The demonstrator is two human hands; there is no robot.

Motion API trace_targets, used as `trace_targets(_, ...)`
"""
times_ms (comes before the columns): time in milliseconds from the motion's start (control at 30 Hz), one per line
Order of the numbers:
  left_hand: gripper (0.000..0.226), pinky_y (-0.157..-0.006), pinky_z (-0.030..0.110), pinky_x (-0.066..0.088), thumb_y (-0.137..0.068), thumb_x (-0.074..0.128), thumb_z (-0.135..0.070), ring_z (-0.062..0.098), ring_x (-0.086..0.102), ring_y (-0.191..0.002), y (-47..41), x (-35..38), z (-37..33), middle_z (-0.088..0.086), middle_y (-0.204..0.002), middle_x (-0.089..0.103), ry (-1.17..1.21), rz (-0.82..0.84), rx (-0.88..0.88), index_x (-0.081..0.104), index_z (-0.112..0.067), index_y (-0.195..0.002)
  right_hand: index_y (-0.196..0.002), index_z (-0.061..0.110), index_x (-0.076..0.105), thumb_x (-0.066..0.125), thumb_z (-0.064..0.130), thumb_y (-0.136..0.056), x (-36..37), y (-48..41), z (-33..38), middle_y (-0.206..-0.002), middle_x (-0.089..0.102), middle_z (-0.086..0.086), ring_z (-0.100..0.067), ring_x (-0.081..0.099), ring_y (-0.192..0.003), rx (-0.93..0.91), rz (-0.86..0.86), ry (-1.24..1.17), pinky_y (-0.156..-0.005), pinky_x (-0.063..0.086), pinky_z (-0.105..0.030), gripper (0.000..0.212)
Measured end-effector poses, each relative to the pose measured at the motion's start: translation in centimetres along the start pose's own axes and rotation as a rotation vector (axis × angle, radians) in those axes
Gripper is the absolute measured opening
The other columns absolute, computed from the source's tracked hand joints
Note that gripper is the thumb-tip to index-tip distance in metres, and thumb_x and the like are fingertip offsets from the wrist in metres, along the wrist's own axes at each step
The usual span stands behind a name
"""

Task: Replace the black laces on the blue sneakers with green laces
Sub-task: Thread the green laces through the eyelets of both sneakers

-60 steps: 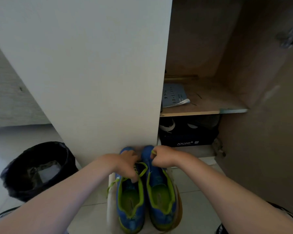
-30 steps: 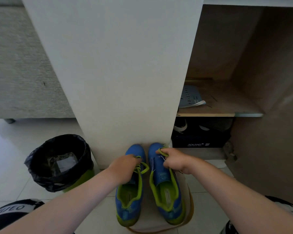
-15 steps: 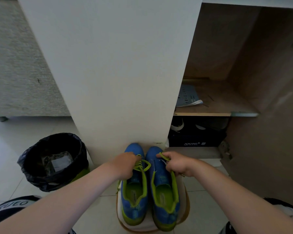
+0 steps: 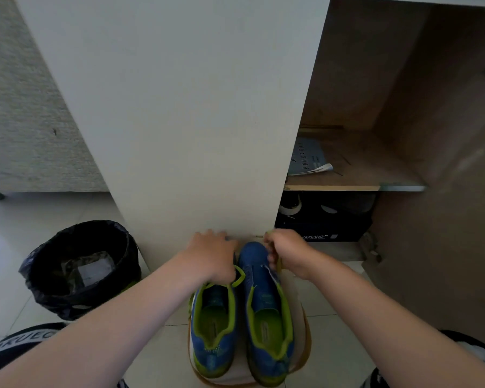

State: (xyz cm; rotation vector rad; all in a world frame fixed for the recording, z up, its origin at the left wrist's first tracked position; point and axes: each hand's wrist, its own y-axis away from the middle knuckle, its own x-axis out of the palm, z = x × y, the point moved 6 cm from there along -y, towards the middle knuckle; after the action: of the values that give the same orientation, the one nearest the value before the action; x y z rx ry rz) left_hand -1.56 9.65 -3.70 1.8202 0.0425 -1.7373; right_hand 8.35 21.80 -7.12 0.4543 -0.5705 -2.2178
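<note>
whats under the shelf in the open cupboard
A dark shoe box lettered AOKANG sits under the shelf, with what look like dark shoes on it. The white door hides anything further left; the box's contents are unseen.

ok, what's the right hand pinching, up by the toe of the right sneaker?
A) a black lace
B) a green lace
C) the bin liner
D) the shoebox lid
B: the right hand has its fingers curled round a green lace, with a strand of it showing just below the fist, beside the toe of the right sneaker.
</note>
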Motion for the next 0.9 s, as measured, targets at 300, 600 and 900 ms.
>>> trace_targets(300,0.052,-0.098,0.038,0.046,-0.078,0.069,-0.048,0.025,0.048,-0.125,-2.2,-1.7,-0.3,0.002,-0.133,0.052,0.853,-0.211,-0.157,0.059,-0.03,-0.126,-0.086,0.02,0.04,0.07,0.004,-0.09,0.6,-0.6,1.5,-0.078,0.063,-0.003,-0.027,0.067,-0.106,-0.097,0.157,-0.256,-0.097,0.051,-0.045,0.034)
trace_targets(600,0.031,-0.086,0.034,0.046,-0.086,0.062,-0.055,0.017,0.048,-0.104,-2.7,-0.6,-2.1,-0.004,-0.102,0.052,0.552,-0.266,0.085,0.069,-0.037,-0.111,-0.111,0.006,0.052,0.039,-0.005,-0.102,0.8,-0.1,0.9,-0.097,0.071,-0.016,-0.025,0.069,-0.08,0.011,0.143,-0.512,-0.064,0.056,-0.038,0.02)
trace_targets(900,0.014,-0.075,0.037,0.052,-0.094,0.046,-0.024,0.019,0.063,-0.086,-2.9,2.2,-2.2,-0.001,-0.096,0.069,0.538,0.015,0.042,0.059,-0.02,-0.089,-0.106,0.0,0.058,0.046,0.008,-0.095,-0.9,-0.5,-2.2,-0.082,0.069,-0.013,-0.023,0.064,-0.057,0.061,-0.007,0.441,-0.044,0.044,-0.021,0.018)
